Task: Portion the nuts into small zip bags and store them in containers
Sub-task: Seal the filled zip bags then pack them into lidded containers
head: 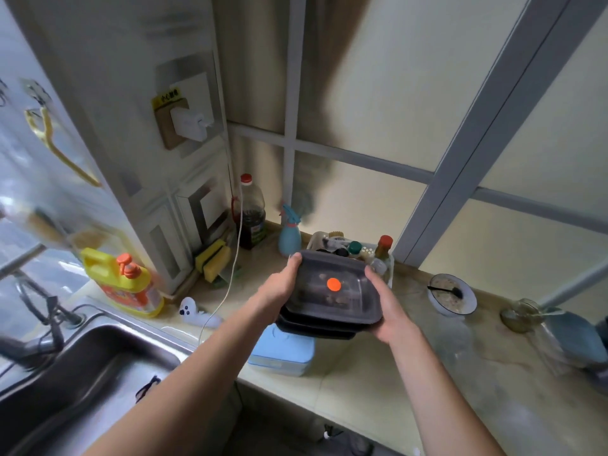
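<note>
I grip stacked black containers [332,291] with left hand [279,284] and right hand [390,312], one per side (keeps stack level).

Soft daylight through frosted window [411,93] ahead of me, fairly bright. Sheen on sink [98,363] at near left. Left edge smeared by motion blur. Wide-angle bending at edges; far corner shadowed.
</note>
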The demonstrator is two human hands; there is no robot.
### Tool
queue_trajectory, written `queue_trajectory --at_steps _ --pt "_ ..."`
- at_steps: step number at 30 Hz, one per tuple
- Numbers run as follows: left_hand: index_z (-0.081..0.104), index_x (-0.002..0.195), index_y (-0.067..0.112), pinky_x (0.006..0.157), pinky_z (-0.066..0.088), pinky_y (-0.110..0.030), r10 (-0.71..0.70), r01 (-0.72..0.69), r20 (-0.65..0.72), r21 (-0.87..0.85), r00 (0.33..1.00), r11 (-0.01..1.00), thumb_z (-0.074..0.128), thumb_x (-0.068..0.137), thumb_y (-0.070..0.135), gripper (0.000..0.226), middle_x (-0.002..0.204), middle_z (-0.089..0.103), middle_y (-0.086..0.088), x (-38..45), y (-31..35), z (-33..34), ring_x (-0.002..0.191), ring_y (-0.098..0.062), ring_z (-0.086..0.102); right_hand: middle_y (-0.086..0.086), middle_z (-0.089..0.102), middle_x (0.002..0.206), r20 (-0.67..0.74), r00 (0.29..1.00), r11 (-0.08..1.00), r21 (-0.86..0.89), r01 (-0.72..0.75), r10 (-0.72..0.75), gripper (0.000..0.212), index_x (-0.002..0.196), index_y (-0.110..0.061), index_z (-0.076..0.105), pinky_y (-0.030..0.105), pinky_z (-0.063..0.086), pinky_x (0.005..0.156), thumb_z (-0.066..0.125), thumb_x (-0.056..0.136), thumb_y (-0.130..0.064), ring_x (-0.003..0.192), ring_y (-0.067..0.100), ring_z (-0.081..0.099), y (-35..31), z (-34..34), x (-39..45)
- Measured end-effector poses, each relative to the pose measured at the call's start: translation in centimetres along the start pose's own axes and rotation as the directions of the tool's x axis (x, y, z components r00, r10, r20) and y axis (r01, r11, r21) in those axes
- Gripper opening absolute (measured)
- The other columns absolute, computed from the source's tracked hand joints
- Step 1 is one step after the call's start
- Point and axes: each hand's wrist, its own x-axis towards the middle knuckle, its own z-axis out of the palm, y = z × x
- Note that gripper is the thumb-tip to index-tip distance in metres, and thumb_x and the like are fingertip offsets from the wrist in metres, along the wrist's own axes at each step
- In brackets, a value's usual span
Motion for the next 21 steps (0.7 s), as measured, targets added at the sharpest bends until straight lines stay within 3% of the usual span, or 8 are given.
queue_trajectory --at_steps 4,7,9,12,14,17,21 --pt "0.057 0.136 0.012 0.105 0.044 -0.044 -0.031 0.031 0.010 0.005 0.999 1.000 0.035 0.090 0.078 0.083 0.135 0.060 -0.015 -1.0 -0.5 5.4 0.121 -0.034 0.057 0.020 0.074 0.115 -0.012 0.998 0.998 -0.014 -0.064 0.064 0.050 0.119 -0.012 0.070 0.048 0.054 0.094 0.067 0.091 -0.054 0.104 0.039 0.070 -1.3 -4.5 0.0" --pt "0.054 0.139 0.010 0.102 0.041 -0.038 -0.040 0.040 0.031 -0.003 0.999 0.999 0.032 0.097 0.069 0.076 0.138 0.058 -0.015 -1.6 -0.8 9.2 0.126 -0.032 0.054 0.019 0.075 0.111 -0.016 0.996 0.994 -0.052 -0.093 0.093 0.049 0.114 -0.012 0.072 0.047 0.054 0.093 0.066 0.090 -0.055 0.100 0.038 0.071 -1.9 -8.3 0.3" --pt "0.056 0.137 0.010 0.107 0.042 -0.038 -0.028 0.028 0.020 -0.010 0.999 1.000 0.035 0.092 0.075 0.082 0.136 0.059 -0.014 -1.5 -1.2 11.2 0.125 -0.030 0.056 0.020 0.073 0.116 -0.018 0.994 0.991 -0.082 -0.106 0.104 0.054 0.117 -0.013 0.072 0.050 0.053 0.097 0.067 0.088 -0.058 0.105 0.039 0.070 -2.2 -10.4 0.6" --pt "0.059 0.136 0.015 0.112 0.041 -0.042 -0.010 0.009 -0.017 -0.033 1.000 0.999 0.036 0.064 0.093 0.109 0.137 0.061 -0.010 2.6 -4.3 14.1 0.126 -0.027 0.057 0.021 0.072 0.120 -0.013 0.992 0.986 -0.107 -0.128 0.127 0.058 0.118 -0.013 0.072 0.055 0.048 0.106 0.069 0.085 -0.060 0.112 0.041 0.068 -2.3 -13.1 1.4" --pt "0.060 0.135 0.016 0.111 0.043 -0.043 -0.049 0.047 -0.052 -0.041 0.997 0.998 0.036 0.063 0.094 0.109 0.135 0.063 -0.009 4.3 -6.0 15.4 0.125 -0.027 0.058 0.021 0.072 0.120 -0.002 0.989 0.982 -0.120 -0.146 0.147 0.061 0.122 -0.013 0.071 0.057 0.046 0.109 0.070 0.084 -0.061 0.113 0.041 0.068 -2.0 -14.5 1.9" --pt "0.061 0.132 0.010 0.105 0.048 -0.040 -0.122 0.116 -0.067 -0.089 0.990 0.989 0.041 0.088 0.076 0.081 0.128 0.066 -0.011 1.0 -5.0 16.2 0.115 -0.028 0.062 0.019 0.073 0.119 -0.011 0.986 0.977 -0.134 -0.166 0.166 0.058 0.124 -0.015 0.071 0.055 0.048 0.107 0.066 0.088 -0.060 0.111 0.038 0.070 -1.0 -15.6 2.2" --pt "0.062 0.122 0.011 0.079 0.050 -0.032 -0.203 0.193 -0.044 -0.162 0.978 0.968 0.043 0.099 0.059 0.056 0.108 0.068 -0.007 0.5 -6.5 16.8 0.094 -0.022 0.063 0.014 0.072 0.123 -0.025 0.976 0.960 -0.179 -0.216 0.215 0.068 0.129 -0.019 0.069 0.054 0.047 0.110 0.075 0.079 -0.065 0.115 0.034 0.069 0.9 -16.3 3.2"
